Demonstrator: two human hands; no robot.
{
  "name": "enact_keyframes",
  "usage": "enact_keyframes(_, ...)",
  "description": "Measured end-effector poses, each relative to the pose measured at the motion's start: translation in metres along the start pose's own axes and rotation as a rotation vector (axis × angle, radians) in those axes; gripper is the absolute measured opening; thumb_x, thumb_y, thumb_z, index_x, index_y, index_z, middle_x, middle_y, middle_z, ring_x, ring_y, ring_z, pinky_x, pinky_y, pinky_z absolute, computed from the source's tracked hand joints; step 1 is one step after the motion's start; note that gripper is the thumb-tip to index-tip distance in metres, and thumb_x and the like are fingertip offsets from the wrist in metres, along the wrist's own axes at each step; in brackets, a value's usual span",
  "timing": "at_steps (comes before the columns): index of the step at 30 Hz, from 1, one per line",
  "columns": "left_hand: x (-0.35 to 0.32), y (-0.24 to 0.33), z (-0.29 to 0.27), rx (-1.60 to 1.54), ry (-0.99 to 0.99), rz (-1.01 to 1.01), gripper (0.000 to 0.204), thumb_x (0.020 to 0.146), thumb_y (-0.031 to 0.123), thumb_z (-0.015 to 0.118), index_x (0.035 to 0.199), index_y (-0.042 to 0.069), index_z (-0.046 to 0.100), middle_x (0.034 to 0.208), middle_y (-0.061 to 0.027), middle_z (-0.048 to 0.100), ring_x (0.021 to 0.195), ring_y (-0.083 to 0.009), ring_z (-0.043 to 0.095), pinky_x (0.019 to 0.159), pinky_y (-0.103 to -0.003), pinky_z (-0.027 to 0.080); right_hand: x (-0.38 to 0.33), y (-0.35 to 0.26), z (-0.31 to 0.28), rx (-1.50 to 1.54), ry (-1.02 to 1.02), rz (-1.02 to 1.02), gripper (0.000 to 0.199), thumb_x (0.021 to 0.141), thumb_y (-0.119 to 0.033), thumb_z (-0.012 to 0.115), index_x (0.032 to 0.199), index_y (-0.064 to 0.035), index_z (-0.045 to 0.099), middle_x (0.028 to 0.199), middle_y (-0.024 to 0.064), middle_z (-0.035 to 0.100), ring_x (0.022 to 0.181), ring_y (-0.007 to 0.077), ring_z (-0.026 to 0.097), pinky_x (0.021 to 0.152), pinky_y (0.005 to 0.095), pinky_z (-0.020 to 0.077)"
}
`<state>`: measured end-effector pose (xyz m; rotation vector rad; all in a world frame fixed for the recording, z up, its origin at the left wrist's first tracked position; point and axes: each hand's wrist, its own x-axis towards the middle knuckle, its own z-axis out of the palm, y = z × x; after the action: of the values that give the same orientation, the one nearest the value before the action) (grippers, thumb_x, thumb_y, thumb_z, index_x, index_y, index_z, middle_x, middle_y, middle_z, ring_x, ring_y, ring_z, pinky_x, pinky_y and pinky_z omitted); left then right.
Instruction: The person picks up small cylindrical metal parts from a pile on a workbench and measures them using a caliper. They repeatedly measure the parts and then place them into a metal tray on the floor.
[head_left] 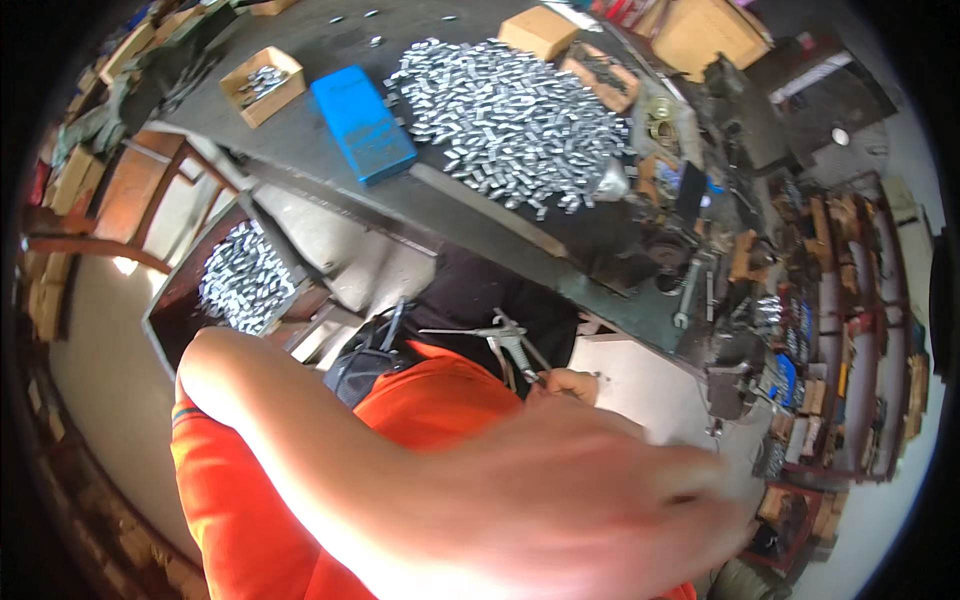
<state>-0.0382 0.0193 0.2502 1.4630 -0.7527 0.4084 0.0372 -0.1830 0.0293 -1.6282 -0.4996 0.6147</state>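
Observation:
My left forearm crosses low in front of me toward the right. At its end my left hand (610, 500) is large, close and smeared by motion, so its fingers and anything in them cannot be made out. Just beyond it, partly covered by it, my right hand (570, 384) is closed around the lower end of a silver metal tool. This tool has a slim handle and a long thin nozzle pointing left, resembling an air blow gun (512, 345). It is over my lap, in front of my orange shirt (440, 390).
A dark workbench (300, 175) bears a large heap of small silver metal parts (510, 120), a blue box (362, 125) and a small cardboard box (262, 85). More parts fill an open drawer or bin (245, 280) at left. Wrenches (688, 292) and clutter lie right.

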Motion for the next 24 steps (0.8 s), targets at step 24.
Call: enact_keyframes(24, -0.401, -0.16, -0.227, 1.392, 0.262, -1.596, 0.024, 0.076, 0.029, 0.063, 0.085, 0.007, 0.067, 0.086, -0.0178, 0.066, 0.082, -0.0345, 0.064, 0.071, -0.043, 0.052, 0.028, -0.011, 0.024, 0.287, -0.109, -0.058, 0.025, 0.067, 0.004, 0.051, 0.051, -0.0053, 0.033, 0.05, 0.008, 0.046, 0.041, 0.0134, 0.045, 0.041, 0.025, 0.0387)
